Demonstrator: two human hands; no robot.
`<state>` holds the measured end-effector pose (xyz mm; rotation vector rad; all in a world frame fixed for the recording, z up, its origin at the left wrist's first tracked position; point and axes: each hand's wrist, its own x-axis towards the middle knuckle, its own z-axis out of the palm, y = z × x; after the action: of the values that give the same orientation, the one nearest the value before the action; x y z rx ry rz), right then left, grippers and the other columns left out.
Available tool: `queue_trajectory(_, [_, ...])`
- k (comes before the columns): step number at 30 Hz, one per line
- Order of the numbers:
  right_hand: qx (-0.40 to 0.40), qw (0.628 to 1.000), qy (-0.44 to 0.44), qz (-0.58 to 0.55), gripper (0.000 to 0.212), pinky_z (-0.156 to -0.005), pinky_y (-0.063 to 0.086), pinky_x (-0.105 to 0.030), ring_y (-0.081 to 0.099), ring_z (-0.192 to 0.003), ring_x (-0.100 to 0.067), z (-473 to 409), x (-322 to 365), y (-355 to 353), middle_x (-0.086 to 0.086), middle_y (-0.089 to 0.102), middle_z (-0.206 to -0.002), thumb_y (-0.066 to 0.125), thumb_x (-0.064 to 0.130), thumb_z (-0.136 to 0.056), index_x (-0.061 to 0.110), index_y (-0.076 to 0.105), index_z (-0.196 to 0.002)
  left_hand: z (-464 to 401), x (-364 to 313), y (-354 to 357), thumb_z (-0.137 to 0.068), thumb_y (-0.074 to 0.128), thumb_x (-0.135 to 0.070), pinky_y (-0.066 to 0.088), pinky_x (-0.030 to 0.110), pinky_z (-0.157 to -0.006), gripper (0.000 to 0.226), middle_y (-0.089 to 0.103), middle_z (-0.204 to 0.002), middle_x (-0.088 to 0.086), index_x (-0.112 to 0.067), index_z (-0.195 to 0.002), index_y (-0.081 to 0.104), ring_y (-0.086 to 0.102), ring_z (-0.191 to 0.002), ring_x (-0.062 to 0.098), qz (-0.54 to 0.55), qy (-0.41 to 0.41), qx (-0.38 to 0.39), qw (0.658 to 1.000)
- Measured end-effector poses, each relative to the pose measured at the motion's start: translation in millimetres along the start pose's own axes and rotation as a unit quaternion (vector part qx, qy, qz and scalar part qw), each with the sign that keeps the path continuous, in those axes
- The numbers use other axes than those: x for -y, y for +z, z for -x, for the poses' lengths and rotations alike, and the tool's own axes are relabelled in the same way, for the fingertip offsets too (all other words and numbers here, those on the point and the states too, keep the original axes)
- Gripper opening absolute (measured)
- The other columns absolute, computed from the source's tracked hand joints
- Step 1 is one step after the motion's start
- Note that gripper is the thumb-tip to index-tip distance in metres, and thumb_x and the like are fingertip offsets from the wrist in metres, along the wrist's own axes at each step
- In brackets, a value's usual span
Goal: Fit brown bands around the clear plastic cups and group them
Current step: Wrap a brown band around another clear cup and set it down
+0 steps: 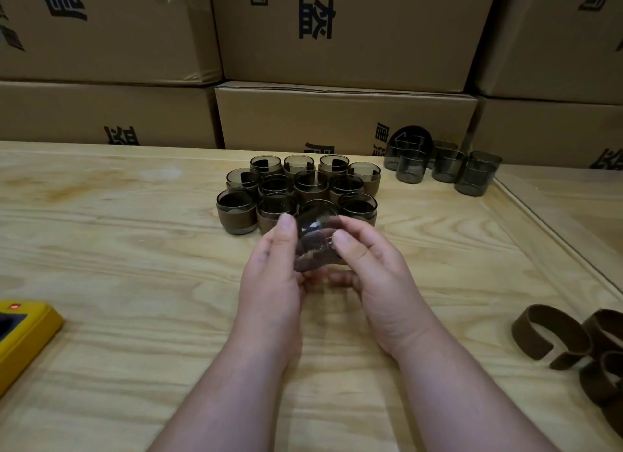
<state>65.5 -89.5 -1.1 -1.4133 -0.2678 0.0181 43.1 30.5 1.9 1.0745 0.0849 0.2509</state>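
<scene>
A clear, smoky plastic cup (315, 235) with a brown band around its lower part is held above the wooden table between both hands. My left hand (274, 276) grips its left side, thumb up near the rim. My right hand (374, 272) grips the right side, thumb on the cup wall. Just behind stands a tight group of several banded cups (296, 191). At the back right stand several bare cups (441, 168), some stacked. Loose brown bands (580, 347) lie at the right edge.
The light wooden table (135, 249) has a raised rim strip (553, 235) on its right side. A yellow device (23, 337) with a red light sits at the left edge. Stacked cardboard boxes (337, 114) wall off the back.
</scene>
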Motion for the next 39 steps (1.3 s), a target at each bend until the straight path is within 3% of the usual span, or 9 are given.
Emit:
queue_trajectory(6, [-0.120,0.990,-0.074,-0.010,0.047,-0.089,0.058,-0.053,0.072,-0.099,-0.033,3.5,0.7,2.4,-0.010,0.076,-0.101,0.057,0.063,-0.080,0.023,0.074,-0.098,6.9,9.3,6.2,-0.086,0.078,-0.038,0.060,0.027,-0.069,0.041,0.080,-0.097,0.005,-0.013,-0.115,0.065,0.077,-0.086,0.015,-0.118,0.030,0.077,0.990])
queue_trajectory(13, [-0.208,0.973,-0.093,-0.032,0.051,-0.062,0.054,-0.030,0.066,-0.066,-0.019,1.6,2.5,-2.6,-0.009,0.069,-0.066,0.045,0.047,-0.091,0.013,0.070,-0.062,12.1,9.3,9.4,-0.089,0.074,-0.034,0.051,0.014,-0.067,0.020,0.076,-0.083,-0.006,-0.014,-0.092,0.071,0.068,-0.077,0.000,-0.140,0.040,0.150,0.978])
queue_trajectory(16, [-0.273,0.958,-0.067,-0.048,0.055,-0.063,0.051,-0.033,0.063,-0.062,-0.016,-1.1,4.6,-3.5,-0.002,0.065,-0.058,0.042,0.046,-0.092,0.018,0.068,-0.052,12.0,9.2,7.4,-0.086,0.078,-0.032,0.053,0.019,-0.068,0.024,0.076,-0.084,-0.002,-0.011,-0.096,0.072,0.069,-0.077,0.005,-0.122,0.041,0.143,0.981])
queue_trajectory(19, [-0.321,0.945,-0.025,-0.059,0.059,-0.047,0.045,-0.023,0.058,-0.044,-0.009,-3.2,7.0,-5.4,0.003,0.060,-0.048,0.039,0.036,-0.107,0.016,0.063,-0.057,11.0,6.3,5.0,-0.075,0.079,-0.042,0.056,0.036,-0.076,0.037,0.076,-0.095,0.013,-0.015,-0.099,0.075,0.070,-0.085,0.019,-0.076,0.033,0.107,0.991])
queue_trajectory(22, [-0.251,0.967,0.013,-0.042,0.057,-0.036,0.038,-0.023,0.054,-0.041,-0.014,-2.2,5.9,-1.9,-0.002,0.060,-0.053,0.037,0.057,-0.099,0.011,0.064,-0.078,7.5,4.3,3.8,-0.067,0.076,-0.050,0.053,0.044,-0.082,0.035,0.075,-0.104,0.016,-0.029,-0.095,0.077,0.068,-0.091,0.027,-0.024,0.046,0.035,0.998])
queue_trajectory(26, [-0.084,0.993,-0.030,0.081,0.053,-0.046,0.040,-0.022,0.055,-0.050,-0.010,4.9,1.2,5.3,0.007,0.060,-0.059,0.039,0.079,-0.081,0.034,0.066,-0.080,4.7,6.6,2.7,-0.078,0.075,-0.035,0.056,0.044,-0.079,0.035,0.073,-0.102,0.012,-0.025,-0.111,0.068,0.067,-0.087,0.024,-0.002,0.057,-0.003,0.998])
queue_trajectory(30, [-0.054,0.989,-0.058,0.126,0.046,-0.057,0.044,-0.033,0.052,-0.058,-0.009,7.3,2.1,8.5,0.014,0.056,-0.059,0.049,0.074,-0.080,0.032,0.065,-0.078,5.1,8.1,2.5,-0.081,0.068,-0.031,0.053,0.021,-0.060,0.040,0.070,-0.096,0.003,-0.022,-0.120,0.066,0.067,-0.077,0.009,-0.019,0.060,0.022,0.998])
queue_trajectory(34, [-0.025,0.993,-0.069,0.092,0.041,-0.059,0.048,-0.015,0.063,-0.064,0.001,7.4,2.7,10.7,0.016,0.070,-0.074,0.063,0.063,-0.075,0.028,0.069,-0.094,4.3,7.4,1.8,-0.085,0.059,-0.034,0.059,0.027,-0.064,0.033,0.077,-0.105,0.014,-0.023,-0.114,0.071,0.075,-0.089,0.019,0.005,0.041,0.015,0.999])
queue_trajectory(39, [-0.014,0.986,-0.063,0.156,0.052,-0.072,0.052,-0.019,0.063,-0.079,-0.005,8.0,-3.1,11.3,0.009,0.066,-0.110,0.074,0.049,-0.074,0.042,0.064,-0.125,3.8,5.1,0.8,-0.094,0.057,-0.046,0.063,0.034,-0.073,0.035,0.078,-0.108,0.011,-0.026,-0.120,0.071,0.077,-0.099,0.028,0.026,0.014,-0.009,1.000])
